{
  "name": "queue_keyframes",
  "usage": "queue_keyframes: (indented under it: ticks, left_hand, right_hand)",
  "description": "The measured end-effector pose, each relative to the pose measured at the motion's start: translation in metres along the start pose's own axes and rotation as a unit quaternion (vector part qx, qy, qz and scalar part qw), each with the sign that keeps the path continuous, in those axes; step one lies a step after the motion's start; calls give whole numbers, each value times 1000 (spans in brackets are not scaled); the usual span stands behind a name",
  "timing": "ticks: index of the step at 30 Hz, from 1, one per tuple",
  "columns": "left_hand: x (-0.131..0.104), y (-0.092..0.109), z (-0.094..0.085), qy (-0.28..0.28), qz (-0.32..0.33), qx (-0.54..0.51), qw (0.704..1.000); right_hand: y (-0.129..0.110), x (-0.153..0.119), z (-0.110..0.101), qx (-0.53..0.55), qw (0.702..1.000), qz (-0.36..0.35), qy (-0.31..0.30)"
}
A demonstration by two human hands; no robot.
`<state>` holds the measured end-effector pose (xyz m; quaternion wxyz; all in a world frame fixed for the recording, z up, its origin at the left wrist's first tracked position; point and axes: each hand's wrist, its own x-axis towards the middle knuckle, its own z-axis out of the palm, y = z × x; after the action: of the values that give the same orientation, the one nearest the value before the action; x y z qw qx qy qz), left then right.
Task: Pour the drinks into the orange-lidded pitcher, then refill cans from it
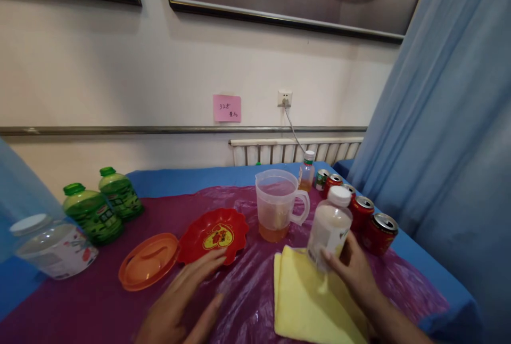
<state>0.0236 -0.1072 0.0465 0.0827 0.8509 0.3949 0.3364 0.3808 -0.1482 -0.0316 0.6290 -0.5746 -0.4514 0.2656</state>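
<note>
My right hand [351,269] is closed round the lower part of a clear bottle [330,224] with a white cap, held upright over a folded yellow cloth [311,306]. My left hand [187,296] has its fingers apart and holds nothing; its fingertips are at the near edge of a red scalloped plate [235,227]. Behind the cloth stands a clear plastic jug [275,200] with amber liquid at its bottom and its handle to the right. An orange oval dish [149,261] lies left of the red plate.
Two green bottles [93,216] and a white-lidded jar [56,248] stand at the left. Several cans [379,235] line the right side, near a small capped bottle [306,171]. Purple plastic [155,216] covers part of the blue table. A blue curtain [439,120] hangs at right.
</note>
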Motion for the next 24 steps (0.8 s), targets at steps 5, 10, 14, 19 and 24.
queue_keyframes:
  ticks: [5,10,14,19,24]
  left_hand:
    - [78,75,-19,-109,161,-75,978]
    - [115,107,-37,-242,221,-110,938]
    - [116,105,-34,-293,229,-93,924]
    - [107,97,-17,-169,224,-18,960]
    - [108,93,-23,-53,89,-57,993]
  right_hand:
    - [-13,-50,23,95,977,-8,-190]
    - [-19,-62,36,133,945,10,-300]
    - [-18,-67,39,145,936,27,-320]
    - [-9,-76,53,118,952,42,-279]
    - [-9,-80,57,92,966,31,-238]
